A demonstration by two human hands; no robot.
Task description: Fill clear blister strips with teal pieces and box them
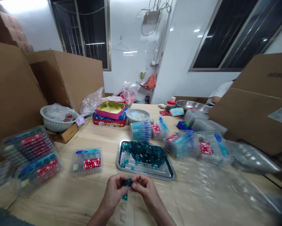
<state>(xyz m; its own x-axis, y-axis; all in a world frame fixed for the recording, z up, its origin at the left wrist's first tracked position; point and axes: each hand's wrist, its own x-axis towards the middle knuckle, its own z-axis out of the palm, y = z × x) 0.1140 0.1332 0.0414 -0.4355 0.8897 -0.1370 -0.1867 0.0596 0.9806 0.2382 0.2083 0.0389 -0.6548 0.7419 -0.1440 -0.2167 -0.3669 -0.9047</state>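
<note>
My left hand and my right hand meet low in the middle of the view, their fingertips pinching a small cluster of teal translucent cubes. Just below them, a clear plastic blister strip lies on the table, with a teal cube in its top cell. Farther forward, a steel tray holds a heap of similar teal cubes, and a few lie loose on its floor. The tray's near rim is a short way beyond my fingers.
Clear plastic packs with red labels lie on the wooden table to both sides. Plastic sheeting covers the right. Beyond stand a white basket, stacked tins, a steel bowl, cardboard box panels, and a person's arm.
</note>
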